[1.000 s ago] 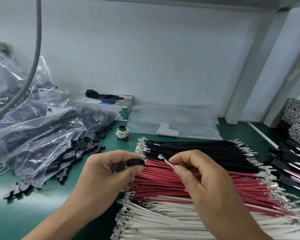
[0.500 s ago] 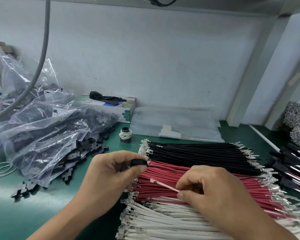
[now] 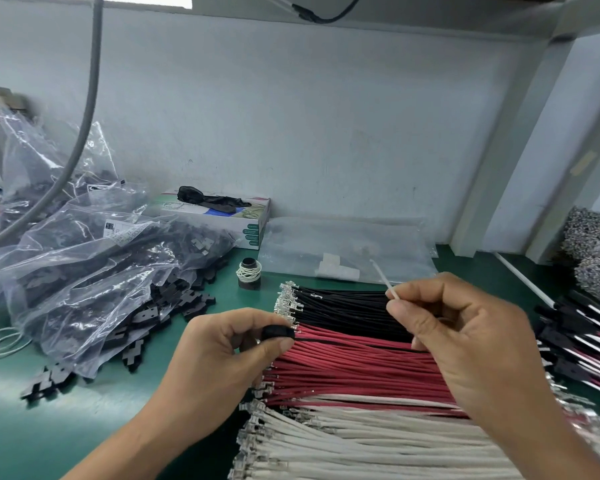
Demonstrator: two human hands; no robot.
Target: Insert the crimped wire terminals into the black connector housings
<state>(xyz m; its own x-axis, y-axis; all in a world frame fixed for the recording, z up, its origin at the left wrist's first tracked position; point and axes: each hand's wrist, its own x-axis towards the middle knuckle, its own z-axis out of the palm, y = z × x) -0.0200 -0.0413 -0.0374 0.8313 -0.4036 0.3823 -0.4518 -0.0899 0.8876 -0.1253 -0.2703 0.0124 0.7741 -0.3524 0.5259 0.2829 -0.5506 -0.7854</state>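
Note:
My left hand pinches a small black connector housing between thumb and forefinger; a black wire runs out of it to the right. My right hand pinches a white wire whose terminal end points up and left, above the wire rows. Below the hands lie rows of black wires, red wires and white wires, their crimped terminals at the left ends.
Clear plastic bags of black housings fill the left of the green table, with loose housings spilled beside them. A glove box, a small spool and a flat clear bag sit behind. Finished assemblies lie at right.
My right hand has lifted from the white row up and to the right, carrying a white wire. My left hand keeps hold of the black housing.

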